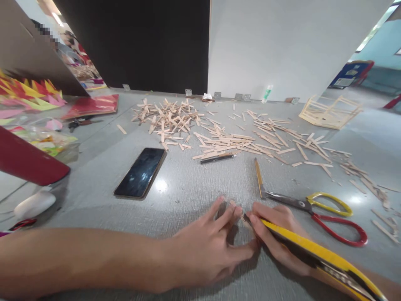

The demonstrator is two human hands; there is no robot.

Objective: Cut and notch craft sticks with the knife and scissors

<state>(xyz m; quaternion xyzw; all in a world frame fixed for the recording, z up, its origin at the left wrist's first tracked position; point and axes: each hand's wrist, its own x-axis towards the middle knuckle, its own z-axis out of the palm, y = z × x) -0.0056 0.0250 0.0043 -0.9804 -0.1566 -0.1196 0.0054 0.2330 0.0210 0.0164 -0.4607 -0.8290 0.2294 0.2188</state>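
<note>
My right hand point(278, 223) grips a yellow and black utility knife point(308, 246) near its front end, with the tip angled down at the table. Under the fingertips of my left hand point(209, 246) a small piece of wooden craft stick point(247, 224) is pinned against the tabletop, mostly hidden by the fingers. The knife tip meets this piece or is very close to it; contact cannot be made out. Just beyond my right hand lie scissors point(302, 205) with one yellow and one red handle, beside a short yellow pencil-like tool point(258, 177).
Craft sticks point(167, 119) lie piled and scattered across the grey table point(94, 167), near a dark pen point(217, 159). A phone point(140, 173) and a white mouse point(35, 205) are on the left. A small stick frame point(330, 113) stands far right. Upright black and white panels point(266, 46) bound the back.
</note>
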